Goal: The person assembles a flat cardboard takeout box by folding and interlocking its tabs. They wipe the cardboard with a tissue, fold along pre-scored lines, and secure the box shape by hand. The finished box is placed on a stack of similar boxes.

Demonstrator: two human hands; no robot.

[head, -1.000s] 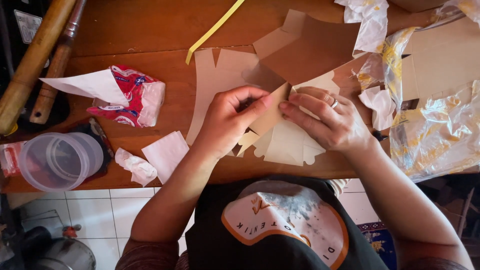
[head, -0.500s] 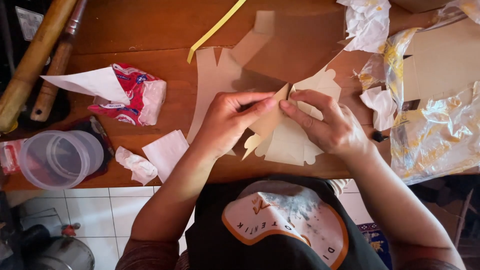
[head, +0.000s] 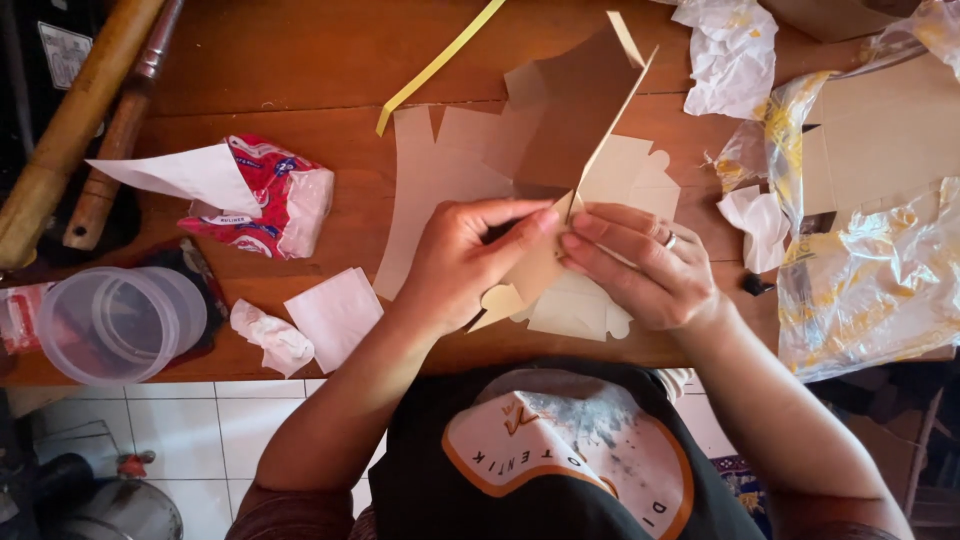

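A flat tan cardboard box blank [head: 575, 130] lies on the wooden table [head: 300, 60], one flap raised and tilted up toward the far side. My left hand [head: 465, 265] pinches the fold near the blank's middle with thumb and fingers. My right hand [head: 640, 265], a ring on one finger, presses the same crease from the other side, fingertips meeting the left hand's. More pale cardboard blanks [head: 430, 190] lie flat underneath.
A red and white tissue pack [head: 265, 195], crumpled tissues [head: 270, 335], a clear plastic tub [head: 115, 325] and wooden poles [head: 70, 130] sit left. A yellow strip [head: 440, 65] lies far. Crumpled plastic wrap [head: 870, 280] and cardboard [head: 880, 140] fill the right side.
The cardboard flap has swung upward and stands more steeply. Both hands have slid together along the crease and now pinch it at one spot.
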